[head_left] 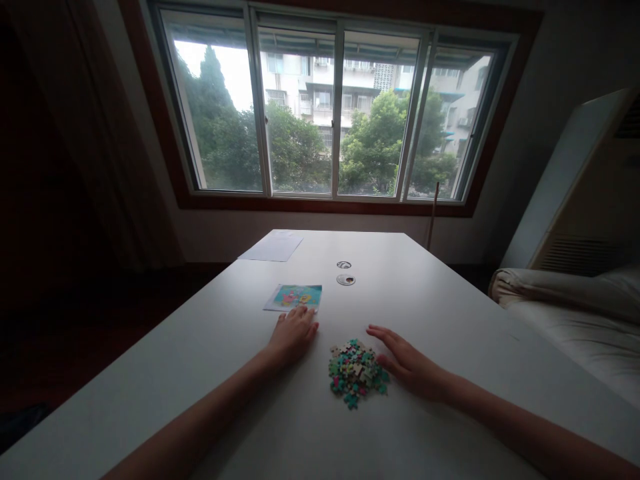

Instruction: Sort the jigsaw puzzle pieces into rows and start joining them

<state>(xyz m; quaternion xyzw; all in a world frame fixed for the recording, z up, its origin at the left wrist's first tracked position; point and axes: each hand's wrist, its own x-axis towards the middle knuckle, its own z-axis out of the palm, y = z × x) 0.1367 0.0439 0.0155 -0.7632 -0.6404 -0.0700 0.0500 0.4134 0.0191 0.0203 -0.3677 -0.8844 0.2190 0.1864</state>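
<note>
- The pile of puzzle pieces (358, 369) sits heaped on the white tabletop (450, 300), between the two hands and a little nearer the wearer; a careless sweep of the right hand (413, 367) could scatter it, since the upper pieces lie loose on one another.
- Small pieces at the fringe could slide away unnoticed under a forearm, as both arms lie low on either side of the heap.
- The picture card (297, 297), beyond the pile and to the left, could skid or turn if the left hand (294, 335) drags on its near edge; it looks thin and light.
- Dim light against the bright window (300, 113) could make similar green pieces hard to tell apart, in my judgement.
- The left hand is palm down, fingers extended and slightly parted, the tips at the card's near edge; whether they press on it or just hover, I cannot tell. It grips nothing visible.
- The right hand is loosely spread, fingers reaching past the pile's far right side, thumb lower and close against the pieces; contact there is unclear. No piece shows in its grasp.
</note>
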